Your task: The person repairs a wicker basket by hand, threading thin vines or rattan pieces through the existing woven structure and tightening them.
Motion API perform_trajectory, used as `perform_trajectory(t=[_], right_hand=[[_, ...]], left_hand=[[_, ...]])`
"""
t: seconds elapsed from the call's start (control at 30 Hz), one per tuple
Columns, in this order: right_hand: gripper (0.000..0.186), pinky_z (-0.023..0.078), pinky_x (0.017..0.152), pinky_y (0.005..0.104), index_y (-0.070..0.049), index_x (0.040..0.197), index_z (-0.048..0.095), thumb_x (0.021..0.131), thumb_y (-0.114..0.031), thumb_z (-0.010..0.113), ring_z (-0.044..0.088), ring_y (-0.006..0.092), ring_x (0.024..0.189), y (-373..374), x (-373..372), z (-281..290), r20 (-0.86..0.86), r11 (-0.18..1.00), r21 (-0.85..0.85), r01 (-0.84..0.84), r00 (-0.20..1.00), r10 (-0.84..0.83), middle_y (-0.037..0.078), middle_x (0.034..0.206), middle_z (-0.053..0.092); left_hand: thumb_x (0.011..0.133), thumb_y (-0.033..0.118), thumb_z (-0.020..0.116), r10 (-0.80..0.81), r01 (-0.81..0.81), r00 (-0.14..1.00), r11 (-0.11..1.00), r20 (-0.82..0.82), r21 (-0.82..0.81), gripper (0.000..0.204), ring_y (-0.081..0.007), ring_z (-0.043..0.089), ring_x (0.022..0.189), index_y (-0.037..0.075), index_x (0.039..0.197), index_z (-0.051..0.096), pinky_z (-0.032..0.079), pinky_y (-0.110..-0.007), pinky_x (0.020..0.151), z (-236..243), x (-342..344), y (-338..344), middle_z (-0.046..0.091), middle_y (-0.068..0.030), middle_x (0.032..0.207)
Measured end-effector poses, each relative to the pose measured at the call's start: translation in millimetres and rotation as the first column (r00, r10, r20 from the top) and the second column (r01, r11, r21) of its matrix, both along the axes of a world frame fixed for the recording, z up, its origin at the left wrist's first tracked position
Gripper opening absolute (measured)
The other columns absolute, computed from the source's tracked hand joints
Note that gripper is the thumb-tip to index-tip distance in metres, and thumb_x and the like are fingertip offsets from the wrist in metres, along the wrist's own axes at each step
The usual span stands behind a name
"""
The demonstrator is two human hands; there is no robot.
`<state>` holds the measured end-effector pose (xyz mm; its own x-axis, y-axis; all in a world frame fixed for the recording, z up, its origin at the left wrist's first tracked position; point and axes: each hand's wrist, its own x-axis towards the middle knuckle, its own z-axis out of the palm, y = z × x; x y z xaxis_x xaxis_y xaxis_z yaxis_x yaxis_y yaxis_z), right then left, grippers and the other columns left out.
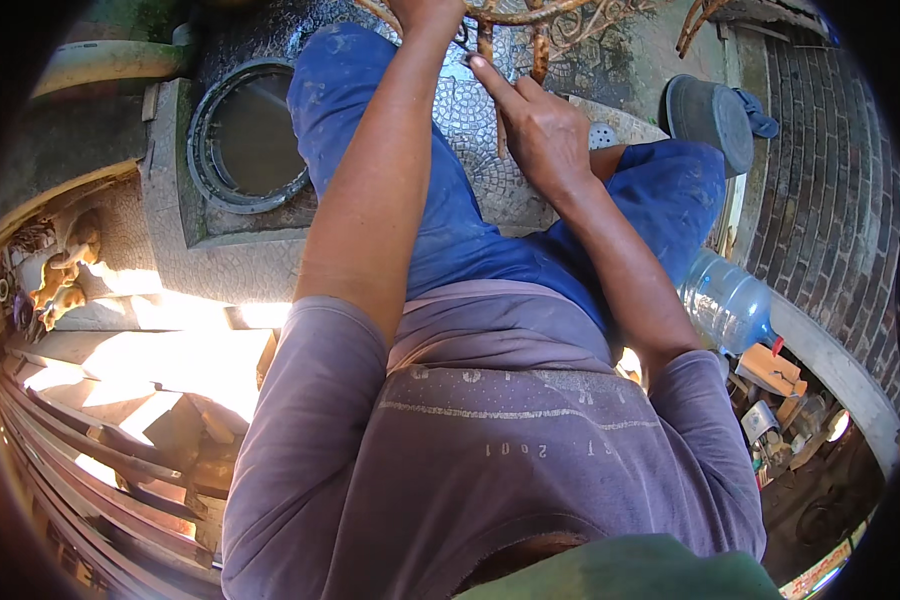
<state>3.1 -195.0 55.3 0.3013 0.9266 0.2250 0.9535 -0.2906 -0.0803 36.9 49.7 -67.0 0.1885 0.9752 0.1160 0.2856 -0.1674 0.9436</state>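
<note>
A rusty metal frame (518, 14) with curved rods and scrollwork stands beyond my knees, cut off by the upper edge. My left hand (428, 14) is at its near rod; the fingers lie outside the picture, so their grip is hidden. Just right of it is my right hand (548, 132), index finger stretched toward a rusty leg (485, 40) of the frame. Its other fingers are curled under. A small dark bit shows at the index fingertip, too small to name. Below that hand, a thin rust-coloured rod (501, 135) points down toward the patterned floor.
Left of my knees, a round black basin (202, 150) holds murky water. A grey bucket (715, 120) lies at the right, near a brick-patterned surface (830, 160). A clear plastic water jug (725, 300) rests beside my right thigh. Wooden slats (100, 450) are at the lower left.
</note>
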Motion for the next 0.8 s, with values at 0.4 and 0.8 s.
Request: perform_trajectory(t=[0.4,0.8], right_hand=[[0.07,0.052,0.055,0.0403,-0.036,0.147,0.057,0.086,-0.001,0.062,0.063,0.0258,0.06,-10,3,-18,0.009,0.999,0.031,0.016,1.0,-0.017,0.007,0.075,0.055],[0.058,0.05,0.053,0.0397,-0.036,0.144,0.06,0.092,-0.009,0.064,0.063,0.0247,0.06,-25,-2,-12,0.001,0.998,-0.048,0.025,1.0,-0.025,0.006,0.073,0.054]], left_hand=[[0.088,0.014,0.052,-0.133,0.139,0.989,0.986,0.064,-0.092,0.072,-0.0496,0.029,0.149,-0.019,0.148,0.032,0.021,-0.043,0.126,31,0,-12,0.034,-0.0415,0.154],[0.085,0.011,0.05,-0.059,0.06,0.995,0.998,0.078,-0.016,0.062,-0.0487,0.042,0.14,-0.017,0.14,0.046,0.03,-0.044,0.121,17,5,-4,0.049,-0.0391,0.144]])
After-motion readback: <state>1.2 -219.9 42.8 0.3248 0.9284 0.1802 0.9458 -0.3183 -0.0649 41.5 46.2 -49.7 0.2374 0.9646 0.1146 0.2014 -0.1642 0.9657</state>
